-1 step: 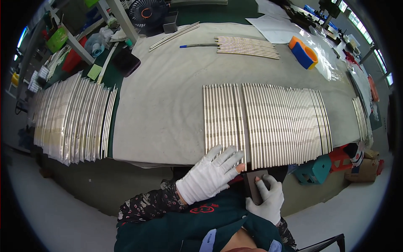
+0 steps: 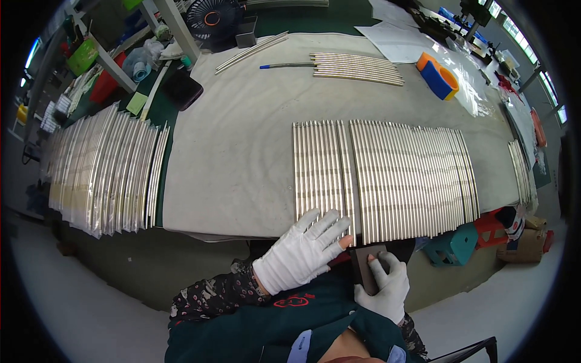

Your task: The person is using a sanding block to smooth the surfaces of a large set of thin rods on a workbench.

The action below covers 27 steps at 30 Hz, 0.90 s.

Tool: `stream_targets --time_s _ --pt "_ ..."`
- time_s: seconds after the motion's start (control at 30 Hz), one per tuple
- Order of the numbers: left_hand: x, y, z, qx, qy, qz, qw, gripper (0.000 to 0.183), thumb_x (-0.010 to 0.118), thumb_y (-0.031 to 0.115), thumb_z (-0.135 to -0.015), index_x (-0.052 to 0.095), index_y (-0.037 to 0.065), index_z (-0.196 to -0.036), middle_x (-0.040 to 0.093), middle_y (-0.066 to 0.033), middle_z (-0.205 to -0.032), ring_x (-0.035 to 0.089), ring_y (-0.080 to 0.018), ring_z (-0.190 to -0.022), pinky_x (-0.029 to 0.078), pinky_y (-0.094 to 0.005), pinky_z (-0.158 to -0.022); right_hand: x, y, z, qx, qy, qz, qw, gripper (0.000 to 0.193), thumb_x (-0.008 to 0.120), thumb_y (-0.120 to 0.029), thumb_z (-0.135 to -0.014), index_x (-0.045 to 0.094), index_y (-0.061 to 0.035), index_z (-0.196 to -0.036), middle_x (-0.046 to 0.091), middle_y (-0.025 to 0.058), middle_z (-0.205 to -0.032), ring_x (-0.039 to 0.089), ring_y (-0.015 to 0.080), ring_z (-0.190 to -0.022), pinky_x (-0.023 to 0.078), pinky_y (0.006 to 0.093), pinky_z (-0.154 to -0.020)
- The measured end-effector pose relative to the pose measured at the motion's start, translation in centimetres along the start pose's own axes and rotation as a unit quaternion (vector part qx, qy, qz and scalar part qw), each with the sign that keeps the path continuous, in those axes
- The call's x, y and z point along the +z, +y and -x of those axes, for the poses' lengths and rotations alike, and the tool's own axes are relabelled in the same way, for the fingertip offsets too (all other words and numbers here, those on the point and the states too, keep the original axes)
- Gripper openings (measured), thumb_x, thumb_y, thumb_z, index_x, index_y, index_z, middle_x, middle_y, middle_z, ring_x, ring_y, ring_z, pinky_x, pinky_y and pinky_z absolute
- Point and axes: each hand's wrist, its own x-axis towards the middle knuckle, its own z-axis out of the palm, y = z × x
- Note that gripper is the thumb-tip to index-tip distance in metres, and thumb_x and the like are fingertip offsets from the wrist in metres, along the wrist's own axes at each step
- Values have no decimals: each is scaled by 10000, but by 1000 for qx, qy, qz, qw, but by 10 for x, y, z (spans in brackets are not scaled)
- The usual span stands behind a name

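Slim shiny metal rods lie side by side in two groups on the cloth-covered table: a narrower left group (image 2: 319,163) and a wider right group (image 2: 414,181), with a thin gap between. My left hand (image 2: 296,254), in a white glove with the thumb tip bare, rests flat over the near ends of the left group, fingers spread. At the table's near edge, below the right group, my right hand (image 2: 387,284) grips a dark brown rectangular block (image 2: 365,272). It wears a similar glove, and its thumb presses on the block's top.
Plastic-wrapped rods (image 2: 100,175) are stacked at the left. Farther back lie a short row of rods (image 2: 357,68), a blue-capped pen (image 2: 284,65), and an orange-and-blue tape dispenser (image 2: 439,77). A fan (image 2: 212,21) stands at the back. A teal stool (image 2: 454,245) is at the right.
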Motion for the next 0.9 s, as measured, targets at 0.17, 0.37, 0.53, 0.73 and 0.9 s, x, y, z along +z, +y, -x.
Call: stream_targets --time_s 0.17,0.37,0.53,0.73,0.9 --pt "-1 2 5 -14 2 0 1000 693 749 325 -666 477 71 -1251 432 -130 -1350 408 -321 -1257 323 -491 -1032 0 1 0 -14 -5 2 1000 580 761 -225 -538 617 -74 -1080 519 120 -1122 521 305 -883 479 403 -708" --pt "2 19 -7 39 10 28 999 763 735 357 -704 411 100 -1345 386 -124 -1417 366 -299 -1316 288 -521 -1070 0 -1 -1 -13 -9 4 1000 584 762 -220 -526 616 -76 -1073 516 121 -1122 523 310 -876 482 409 -696" --pt "8 17 -9 21 -24 6 999 753 739 354 -696 435 76 -1327 401 -131 -1407 368 -294 -1317 301 -507 -1068 0 1 1 -10 0 -4 1000 584 761 -211 -521 615 -72 -1069 518 123 -1123 525 313 -879 483 412 -697" --pt "6 16 1 0 -11 -12 1000 718 752 332 -674 473 50 -1271 426 -137 -1375 395 -285 -1292 315 -490 -1060 2 0 0 -13 1 -1 1000 597 757 -216 -524 615 -71 -1086 520 121 -1127 523 309 -885 481 408 -706" --pt "5 18 6 -16 4 8 1000 724 763 330 -655 476 59 -1263 444 -133 -1349 420 -287 -1265 319 -485 -1056 3 2 -1 -20 -7 -6 1000 600 754 -225 -531 617 -74 -1096 520 120 -1133 522 304 -884 481 402 -705"
